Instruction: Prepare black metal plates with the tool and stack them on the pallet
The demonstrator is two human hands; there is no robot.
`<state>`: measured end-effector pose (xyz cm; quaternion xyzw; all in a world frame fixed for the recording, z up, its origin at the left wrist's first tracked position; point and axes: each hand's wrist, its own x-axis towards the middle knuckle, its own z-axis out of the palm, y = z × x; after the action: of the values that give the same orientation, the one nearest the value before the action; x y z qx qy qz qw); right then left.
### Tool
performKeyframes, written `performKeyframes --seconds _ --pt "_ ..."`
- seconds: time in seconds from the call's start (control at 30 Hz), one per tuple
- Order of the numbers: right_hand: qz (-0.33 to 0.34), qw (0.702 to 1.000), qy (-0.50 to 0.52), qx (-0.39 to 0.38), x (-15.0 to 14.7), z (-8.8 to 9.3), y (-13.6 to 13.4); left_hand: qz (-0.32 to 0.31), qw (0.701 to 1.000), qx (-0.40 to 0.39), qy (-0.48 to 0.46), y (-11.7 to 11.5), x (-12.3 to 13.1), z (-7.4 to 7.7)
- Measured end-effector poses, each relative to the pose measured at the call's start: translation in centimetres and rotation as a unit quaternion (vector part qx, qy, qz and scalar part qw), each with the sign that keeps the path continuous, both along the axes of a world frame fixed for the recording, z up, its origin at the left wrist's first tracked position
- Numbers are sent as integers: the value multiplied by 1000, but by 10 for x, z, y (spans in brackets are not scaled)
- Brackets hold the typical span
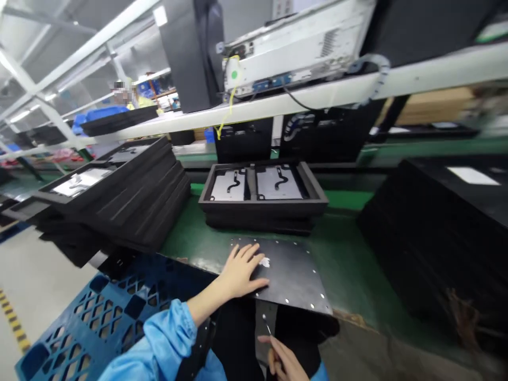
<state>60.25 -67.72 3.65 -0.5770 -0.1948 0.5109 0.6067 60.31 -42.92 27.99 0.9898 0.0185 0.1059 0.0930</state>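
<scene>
My left hand (240,271) lies flat, fingers spread, on a dark metal plate (293,272) with small holes along its edges; the plate rests on the green conveyor belt (345,248) and overhangs its near edge. A small white mark shows on the plate by my fingertips. Low in the view, my right hand (282,360) pinches a thin stick with a small tip (266,324), held just below the plate's near edge. Both sleeves are light blue.
Behind the plate stands a stack of black foam trays (262,203), the top one holding two grey panels. A taller leaning tray stack (130,196) is at left, black stacks (432,233) at right, a blue plastic pallet (95,323) at lower left. A person works far back left.
</scene>
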Motion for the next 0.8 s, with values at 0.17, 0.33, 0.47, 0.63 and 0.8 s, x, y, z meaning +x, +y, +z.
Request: performKeyframes --seconds 0.17,0.33,0.47,0.63,0.8 --pt "-130 991 -27 14 -26 54 -11 72 997 36 -4 -10 63 -27" --pt "-281 959 -27 8 -30 92 -35 18 1000 6 -3 -41 130 -31" --pt "-344 936 -65 -22 -19 100 -46 11 1000 -2 -22 -65 143 -39" --pt "-342 940 5 -16 -9 101 -46 -4 1000 -10 -28 -65 140 -43" --pt "-313 949 38 -6 -1 98 -49 -4 999 -11 -30 -66 139 -44"
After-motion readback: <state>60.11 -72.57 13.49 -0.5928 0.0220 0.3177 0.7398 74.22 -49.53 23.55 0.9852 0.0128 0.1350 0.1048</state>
